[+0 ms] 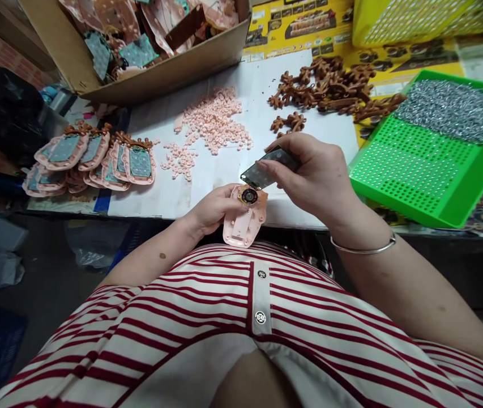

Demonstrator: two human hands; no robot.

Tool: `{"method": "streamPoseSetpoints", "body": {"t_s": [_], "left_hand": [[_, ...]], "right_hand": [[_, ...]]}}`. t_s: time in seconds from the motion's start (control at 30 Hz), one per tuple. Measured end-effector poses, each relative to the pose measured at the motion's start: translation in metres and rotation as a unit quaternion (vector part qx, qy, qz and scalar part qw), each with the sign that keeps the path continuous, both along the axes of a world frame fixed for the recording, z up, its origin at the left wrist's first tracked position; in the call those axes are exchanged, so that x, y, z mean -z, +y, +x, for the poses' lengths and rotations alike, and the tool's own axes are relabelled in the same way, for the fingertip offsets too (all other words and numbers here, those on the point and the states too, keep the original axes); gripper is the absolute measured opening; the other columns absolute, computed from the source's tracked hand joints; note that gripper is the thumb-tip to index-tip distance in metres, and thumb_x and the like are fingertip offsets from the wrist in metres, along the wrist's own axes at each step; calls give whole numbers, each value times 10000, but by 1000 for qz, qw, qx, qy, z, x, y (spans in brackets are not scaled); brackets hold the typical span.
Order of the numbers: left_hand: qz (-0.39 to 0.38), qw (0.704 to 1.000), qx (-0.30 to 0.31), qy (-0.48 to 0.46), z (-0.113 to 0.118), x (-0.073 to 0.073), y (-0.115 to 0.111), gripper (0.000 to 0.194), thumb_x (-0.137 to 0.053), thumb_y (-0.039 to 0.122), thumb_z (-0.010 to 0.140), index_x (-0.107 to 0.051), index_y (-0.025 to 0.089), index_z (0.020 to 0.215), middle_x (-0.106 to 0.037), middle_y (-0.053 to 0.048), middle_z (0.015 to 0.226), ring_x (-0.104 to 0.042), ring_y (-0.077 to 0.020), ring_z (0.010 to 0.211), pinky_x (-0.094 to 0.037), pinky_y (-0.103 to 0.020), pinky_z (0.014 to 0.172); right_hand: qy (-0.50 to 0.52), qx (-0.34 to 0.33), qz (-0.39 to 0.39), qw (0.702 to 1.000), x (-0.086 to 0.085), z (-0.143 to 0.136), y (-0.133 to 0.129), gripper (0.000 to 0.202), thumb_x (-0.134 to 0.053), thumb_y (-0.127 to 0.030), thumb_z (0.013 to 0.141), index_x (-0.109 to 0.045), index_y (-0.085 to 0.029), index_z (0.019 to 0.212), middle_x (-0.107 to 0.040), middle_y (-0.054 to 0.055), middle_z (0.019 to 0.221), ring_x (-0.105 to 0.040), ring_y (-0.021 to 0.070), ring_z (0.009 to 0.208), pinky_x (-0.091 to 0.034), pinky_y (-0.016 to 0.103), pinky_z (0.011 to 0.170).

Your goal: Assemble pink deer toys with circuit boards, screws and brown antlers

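Note:
My left hand (pixel 213 211) is closed on a pink plastic shell (pixel 242 226), held near the table's front edge with its inner side facing up. A round black speaker (pixel 249 196) sits at the top of that shell. Between the thumb and fingers of my right hand (pixel 304 170) is a dark circuit board (pixel 262 171), tilted just above the speaker. Small pink plastic pieces (pixel 218 120) lie in a loose pile beyond my hands. Brown branched plastic parts (pixel 326 85) are heaped farther back, to the right of the pink pieces.
Stacked pink shells with boards (pixel 139 161) lie at the left. A cardboard box (pixel 169 68) of shells and boards stands behind. On the right, a green tray (pixel 411 170) holds many metal screws (pixel 457 110). A yellow basket (pixel 428 22) is at the back right.

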State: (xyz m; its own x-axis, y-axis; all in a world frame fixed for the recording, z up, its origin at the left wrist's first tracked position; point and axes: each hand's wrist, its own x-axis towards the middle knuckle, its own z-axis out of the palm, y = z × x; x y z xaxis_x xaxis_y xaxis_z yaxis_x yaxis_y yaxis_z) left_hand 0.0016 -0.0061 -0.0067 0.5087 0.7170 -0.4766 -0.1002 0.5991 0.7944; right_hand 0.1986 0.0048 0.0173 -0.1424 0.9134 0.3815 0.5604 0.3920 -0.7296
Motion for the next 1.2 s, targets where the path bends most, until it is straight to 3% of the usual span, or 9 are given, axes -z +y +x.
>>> {"method": "streamPoseSetpoints", "body": {"t_s": [0.13,0.33,0.47,0.63,0.8,1.03,1.13,1.2], "left_hand": [[-3,1000,7,-15,1,2,0,233,-743,140,599,-716,133,830,-751,-65,782,-700,-212,705,-523,-319,701],[-12,1000,-13,-7,-3,4,-1,314,-797,127,572,-713,120,874,-735,-40,800,-675,-177,711,-517,-296,716],[0,1000,23,-12,-5,2,-1,368,-844,243,643,-729,106,964,-748,-71,873,-687,-192,769,-516,-298,746],[2,1000,9,2,-4,5,-2,414,-859,415,720,-728,105,961,-742,-79,855,-686,-181,743,-525,-290,733],[11,999,41,26,-4,7,-3,511,-864,487,718,-722,112,1033,-752,-89,886,-699,-187,720,-533,-279,657],[36,998,17,49,-4,8,-4,443,-887,427,701,-720,113,966,-757,-67,854,-706,-175,729,-530,-257,680],[32,998,15,59,-4,8,-3,433,-885,420,701,-721,107,951,-753,-67,832,-703,-171,710,-520,-252,662],[34,998,13,55,-5,9,-3,431,-882,414,711,-732,105,971,-760,-74,859,-708,-171,739,-529,-256,695]], "right_hand": [[-5,-6,5,1000,-1,0,-1,123,-672,-310,899,-703,-219,976,-739,35,851,-665,189,759,-511,324,702],[5,-6,40,999,5,2,2,181,-664,-281,898,-687,-208,1062,-742,35,939,-678,190,830,-533,322,764],[7,-15,47,999,9,3,3,196,-659,-274,900,-679,-201,1080,-735,45,958,-678,200,849,-542,339,789],[5,-11,38,999,11,5,3,228,-660,-267,903,-671,-206,1123,-721,49,966,-678,204,853,-545,348,782],[53,12,6,999,9,2,2,365,-655,-252,900,-653,-218,1264,-710,29,928,-671,176,775,-553,329,730],[75,74,-76,992,4,-1,6,131,-640,-203,838,-753,-164,890,-688,36,713,-667,190,691,-548,339,653],[77,76,-123,986,3,4,7,164,-661,-262,839,-756,-147,906,-647,17,633,-615,165,561,-536,342,593],[81,41,-151,984,3,9,7,279,-725,-338,817,-761,-131,1001,-661,23,661,-614,166,552,-539,350,579]]}}
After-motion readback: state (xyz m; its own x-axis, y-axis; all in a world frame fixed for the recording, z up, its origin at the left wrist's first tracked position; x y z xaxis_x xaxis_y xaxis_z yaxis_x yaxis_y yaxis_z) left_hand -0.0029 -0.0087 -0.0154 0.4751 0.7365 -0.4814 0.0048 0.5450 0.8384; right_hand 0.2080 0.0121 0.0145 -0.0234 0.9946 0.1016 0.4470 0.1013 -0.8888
